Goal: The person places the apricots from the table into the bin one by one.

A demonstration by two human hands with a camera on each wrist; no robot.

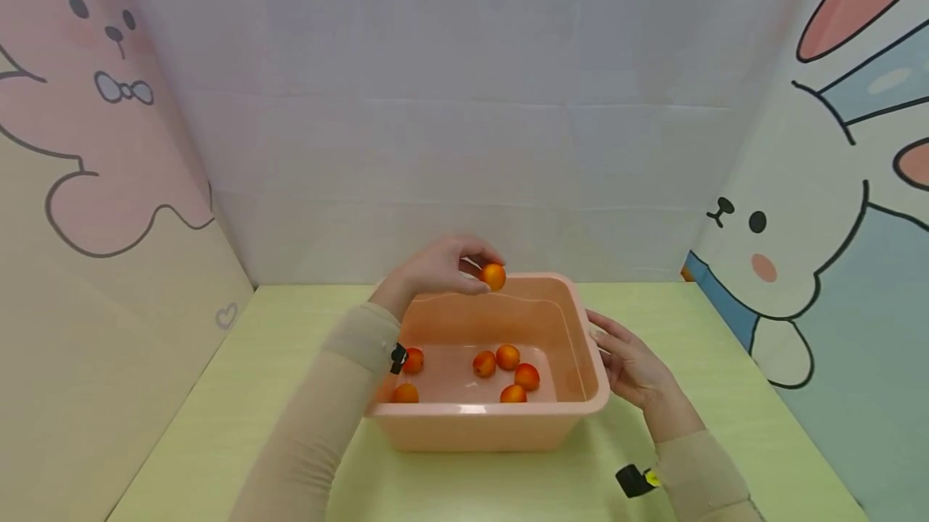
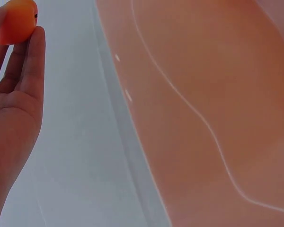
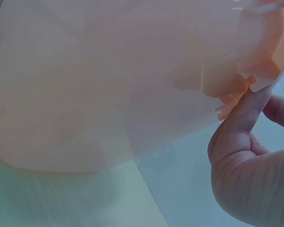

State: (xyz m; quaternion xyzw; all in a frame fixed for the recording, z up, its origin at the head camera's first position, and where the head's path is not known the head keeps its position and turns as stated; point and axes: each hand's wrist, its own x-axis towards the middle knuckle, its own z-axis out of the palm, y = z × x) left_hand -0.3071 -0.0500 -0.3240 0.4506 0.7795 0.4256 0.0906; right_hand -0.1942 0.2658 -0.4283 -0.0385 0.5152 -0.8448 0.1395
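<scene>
My left hand pinches a small round orange fruit between thumb and fingertips, above the far rim of a peach-coloured plastic basin. In the left wrist view, the held fruit has a small dark spot on its side. Inside the basin lie several more orange-red fruits, some at the left and others right of the middle. At the basin's right side, my right hand touches the rim from outside with fairly straight fingers. The right wrist view shows the hand at the rim's underside.
The basin stands on a pale yellow-green table. A white cloth wall rises behind it. Printed panels with a pink bear and a white rabbit stand at the sides.
</scene>
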